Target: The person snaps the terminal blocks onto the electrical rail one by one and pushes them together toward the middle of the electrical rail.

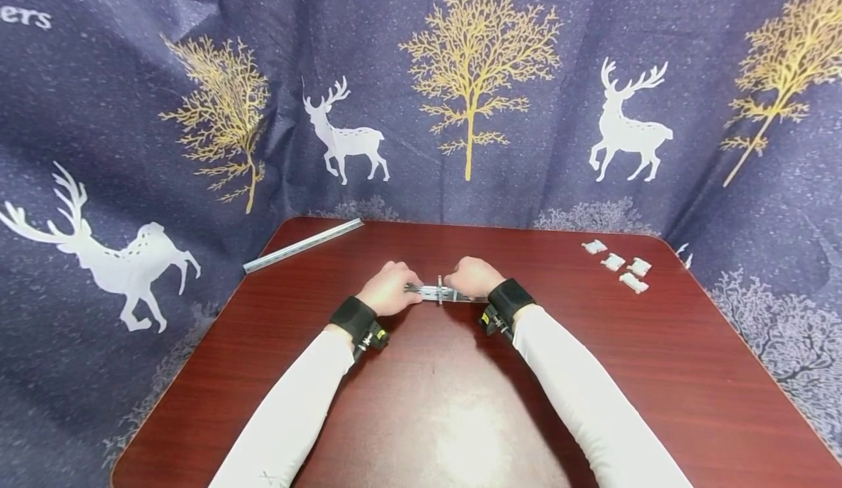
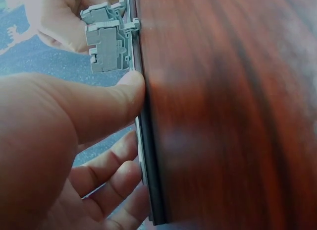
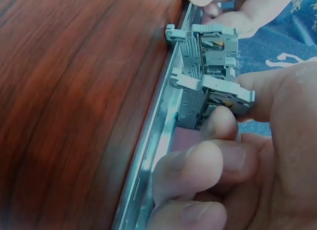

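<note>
A slotted metal DIN rail (image 1: 429, 293) lies across the middle of the table, with two grey terminal blocks standing side by side on it. My left hand (image 1: 388, 288) grips the rail's left part, thumb on the near edge and fingers behind, as the left wrist view shows. Close to that thumb is one terminal block (image 2: 106, 46). In the right wrist view, my right hand (image 3: 237, 155) pinches the nearer terminal block (image 3: 218, 96) between thumb and finger. The farther terminal block (image 3: 210, 46) sits on the rail just beyond, untouched by that hand.
A second, longer metal rail (image 1: 302, 245) lies slantwise at the table's back left. Several loose pale terminal blocks (image 1: 634, 282) are grouped at the back right. A patterned cloth (image 1: 513, 203) hangs behind the reddish-brown table (image 1: 658, 371).
</note>
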Tool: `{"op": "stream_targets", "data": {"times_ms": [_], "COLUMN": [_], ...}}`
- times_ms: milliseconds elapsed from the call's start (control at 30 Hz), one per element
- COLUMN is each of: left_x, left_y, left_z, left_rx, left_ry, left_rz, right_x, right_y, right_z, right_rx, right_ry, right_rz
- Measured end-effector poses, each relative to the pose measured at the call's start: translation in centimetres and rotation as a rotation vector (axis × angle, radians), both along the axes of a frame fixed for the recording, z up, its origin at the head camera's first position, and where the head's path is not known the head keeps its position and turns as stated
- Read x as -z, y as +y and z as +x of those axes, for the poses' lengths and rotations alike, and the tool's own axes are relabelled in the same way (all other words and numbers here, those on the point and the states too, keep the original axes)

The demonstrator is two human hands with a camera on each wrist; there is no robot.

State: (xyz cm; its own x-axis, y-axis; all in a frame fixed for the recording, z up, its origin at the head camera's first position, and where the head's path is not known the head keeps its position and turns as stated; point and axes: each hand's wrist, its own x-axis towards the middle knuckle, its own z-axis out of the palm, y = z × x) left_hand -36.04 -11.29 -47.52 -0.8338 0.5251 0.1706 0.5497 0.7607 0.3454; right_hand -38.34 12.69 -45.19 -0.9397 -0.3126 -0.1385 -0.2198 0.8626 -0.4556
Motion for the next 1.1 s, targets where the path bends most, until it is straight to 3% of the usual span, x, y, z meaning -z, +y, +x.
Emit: {"op": "stream_targets", "data": {"times_ms": [433,733,1100], "left_x": [-0.3,0.1,0.1], "left_y": [0.0,0.0,0.2], "left_z": [0.1,-0.1,-0.2], "left_rx": [-0.011,-0.029,-0.018], "left_ry": [0.012,-0.008,-0.018], "left_rz": [-0.007,0.006,0.013], "right_x": [-0.5,-0.1,-0.4], "right_y": [-0.4,-0.4,-0.5], "right_z": [0.3,0.5,1.3], "right_rx": [0.004,0.022,-0.007], "right_ry": [-0.005,0.014,-0.004], "right_rz": [0.015,0.039,0.054]}}
